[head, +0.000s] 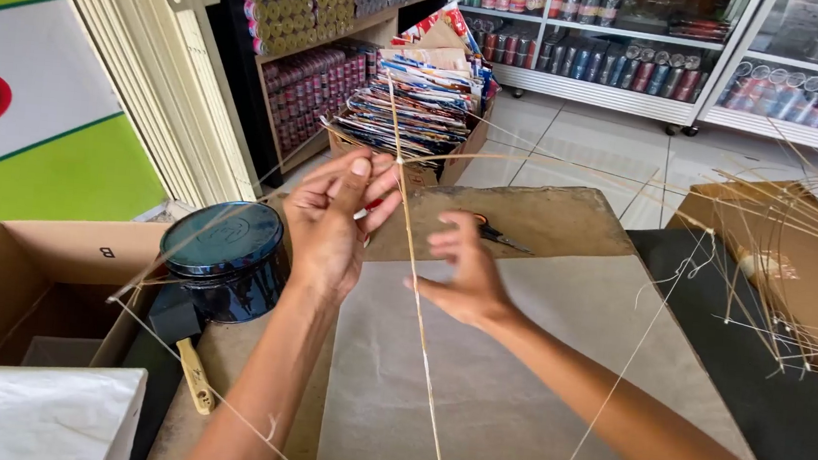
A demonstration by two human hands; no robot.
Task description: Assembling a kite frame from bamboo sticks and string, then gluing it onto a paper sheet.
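- Where the two thin bamboo sticks (413,260) cross, just above the bench (512,407), the left hand (331,223) pinches the joint, fingers curled tight around it and thumb up.
- One pale stick runs long, from near the front edge up past the hands; the other lies across it, and fine white string (629,363) trails from the frame toward the right.
- To the right of the long stick, the right hand (465,269) hovers half open with fingers loosely spread; whether it grips the string I cannot tell.
- Brown paper (525,368) covers the bench under the frame, with scissors (497,233) lying beyond the hands.
- Left of the hands stands a dark blue round tin (224,253), lid on.
- An open cardboard box (20,275) sits at far left; its contents are hidden.
- Farther off, another box (429,168) on the floor holds stacked colourful paper sheets (426,88).
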